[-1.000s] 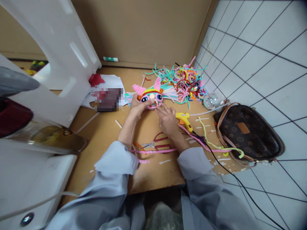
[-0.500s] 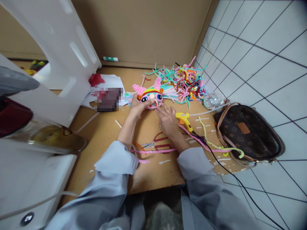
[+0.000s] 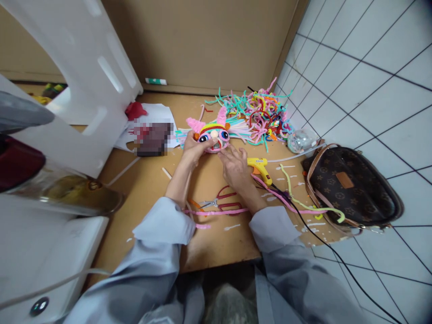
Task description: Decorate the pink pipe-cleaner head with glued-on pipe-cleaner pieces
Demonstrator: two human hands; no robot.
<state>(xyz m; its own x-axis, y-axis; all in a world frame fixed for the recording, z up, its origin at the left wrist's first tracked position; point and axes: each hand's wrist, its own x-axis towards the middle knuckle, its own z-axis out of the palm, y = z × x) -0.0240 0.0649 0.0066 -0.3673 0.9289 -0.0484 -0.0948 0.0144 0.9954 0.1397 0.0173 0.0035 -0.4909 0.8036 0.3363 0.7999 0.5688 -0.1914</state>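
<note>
A pipe-cleaner animal head (image 3: 214, 134) faces me, with pink ears, big blue eyes, a yellow and red brow band and orange balls at its sides. My left hand (image 3: 192, 153) grips it from the left, thumb laid across its front near the mouth. At its lower right edge, my right hand (image 3: 235, 170) touches it with bent fingers; whatever small piece may lie under those fingertips is hidden. A yellow glue gun (image 3: 262, 170) lies just right of my right hand. Red-handled scissors (image 3: 219, 204) rest on the table between my forearms.
Behind the head lies a tangled pile of coloured pipe cleaners (image 3: 259, 110). A brown handbag (image 3: 354, 184) and a clear plastic bundle (image 3: 300, 141) stand right, by the tiled wall. White paper (image 3: 158, 112) and a tall clear container (image 3: 74, 195) are left. The gun's black cord (image 3: 313, 231) runs rightward.
Both hands stay almost where they were on the animal head. The right fingertips have shifted only slightly along its lower edge, and the view has moved a little.
</note>
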